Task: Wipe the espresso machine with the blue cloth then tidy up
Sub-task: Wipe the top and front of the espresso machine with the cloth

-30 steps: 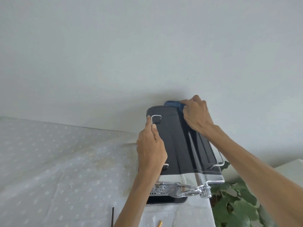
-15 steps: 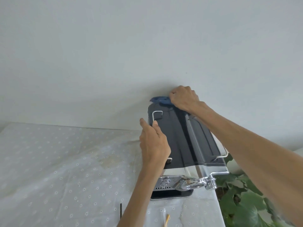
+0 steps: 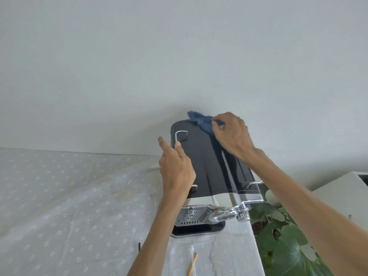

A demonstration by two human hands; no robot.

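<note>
Two hands work on the espresso machine [image 3: 211,166], which stands at centre right of the frame on a bench [image 3: 69,206] covered with a white eyelet cloth, its back close to the pale wall [image 3: 179,56]. The machine has a glossy black top with a chrome rail along each side and a chrome front panel with knobs and a steam fitting at its lower edge.

The right hand [image 3: 232,134], reaching in from the lower right, pinches the blue cloth [image 3: 201,120] between thumb and curled fingers at the far rear edge of the machine's top. The cloth is bunched; part of it pokes out to the left of the hand, touching the black surface against the wall.

The left hand [image 3: 176,170] rests along the machine's left side, its thumb lying on the chrome rail near the rear left corner and its index finger pointing straight toward the wall; the remaining fingers are hidden behind the hand, so I cannot tell whether they curl round anything.

At lower centre, on the bench in front of the machine, lie a thin yellow stick [image 3: 192,264] and a short dark strip [image 3: 139,247]. Green plant leaves [image 3: 286,242] fill the lower right beside the bench edge.
</note>
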